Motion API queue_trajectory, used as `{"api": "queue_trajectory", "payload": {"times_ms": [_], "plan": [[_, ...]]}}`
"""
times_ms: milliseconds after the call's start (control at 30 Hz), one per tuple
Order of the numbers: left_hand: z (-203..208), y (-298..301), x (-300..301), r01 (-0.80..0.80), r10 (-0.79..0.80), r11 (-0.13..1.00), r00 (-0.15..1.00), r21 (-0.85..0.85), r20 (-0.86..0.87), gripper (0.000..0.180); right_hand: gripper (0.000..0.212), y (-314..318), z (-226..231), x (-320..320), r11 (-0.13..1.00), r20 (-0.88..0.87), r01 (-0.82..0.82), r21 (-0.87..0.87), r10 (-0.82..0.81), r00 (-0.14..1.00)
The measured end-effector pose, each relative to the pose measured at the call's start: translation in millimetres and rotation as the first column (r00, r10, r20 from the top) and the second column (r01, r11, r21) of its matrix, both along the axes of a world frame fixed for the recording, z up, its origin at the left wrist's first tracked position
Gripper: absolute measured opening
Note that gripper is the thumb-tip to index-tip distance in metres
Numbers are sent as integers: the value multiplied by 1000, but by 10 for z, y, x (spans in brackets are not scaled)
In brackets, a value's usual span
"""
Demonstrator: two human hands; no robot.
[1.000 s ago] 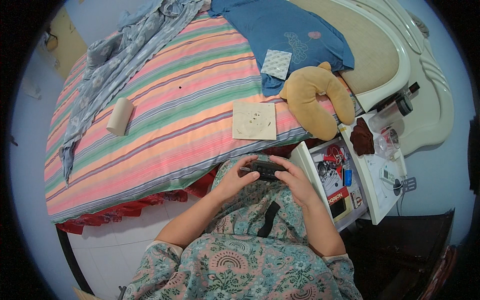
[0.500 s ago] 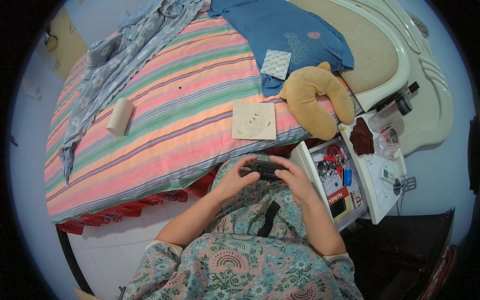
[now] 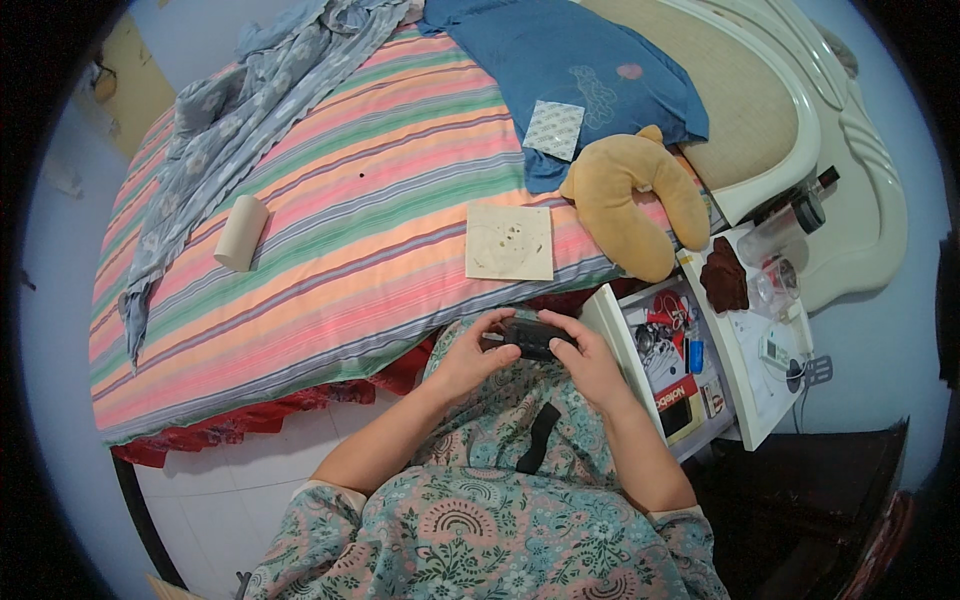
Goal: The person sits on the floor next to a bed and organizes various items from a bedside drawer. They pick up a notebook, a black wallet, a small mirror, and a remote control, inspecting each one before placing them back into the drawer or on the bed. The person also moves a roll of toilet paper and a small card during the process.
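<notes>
Both hands hold one small black device (image 3: pixel 532 338) above my lap, just off the bed's near edge. My left hand (image 3: pixel 472 352) grips its left end with the thumb on top. My right hand (image 3: pixel 588 358) closes on its right end. A black strap (image 3: pixel 540 436) lies on my patterned dress below the hands. A beige square card (image 3: pixel 509 242) rests on the striped bedspread (image 3: pixel 330 240) right beyond the device.
An open white drawer (image 3: pixel 680 372) with several small items stands by my right hand, under a cluttered nightstand top (image 3: pixel 768 320). On the bed lie a yellow neck pillow (image 3: pixel 630 200), a blue cloth (image 3: pixel 570 70), a grey garment (image 3: pixel 230 120) and a paper roll (image 3: pixel 241 232).
</notes>
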State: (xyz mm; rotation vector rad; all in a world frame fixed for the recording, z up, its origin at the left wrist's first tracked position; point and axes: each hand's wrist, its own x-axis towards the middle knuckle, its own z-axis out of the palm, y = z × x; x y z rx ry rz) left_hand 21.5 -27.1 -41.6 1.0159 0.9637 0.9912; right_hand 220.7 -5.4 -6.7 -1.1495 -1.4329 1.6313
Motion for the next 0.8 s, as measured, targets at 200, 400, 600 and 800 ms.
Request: {"api": "queue_trajectory", "payload": {"times_ms": [200,400,600,800], "plan": [[37,16,-3,3,-4,1000,998,-19,-57,76,41,-1,83,18,978,-165,5,-210,-40,985],[-48,15,2,3,-3,1000,1000,-19,-18,77,41,9,115,11,967,-155,5,-256,-46,987],[-99,10,-13,11,-11,1000,1000,-26,-11,77,42,17,64,6,972,-101,4,-235,-28,994],[-22,16,-27,38,-38,999,998,4,-54,66,44,4,78,-34,988,-44,16,-156,-23,999]]}}
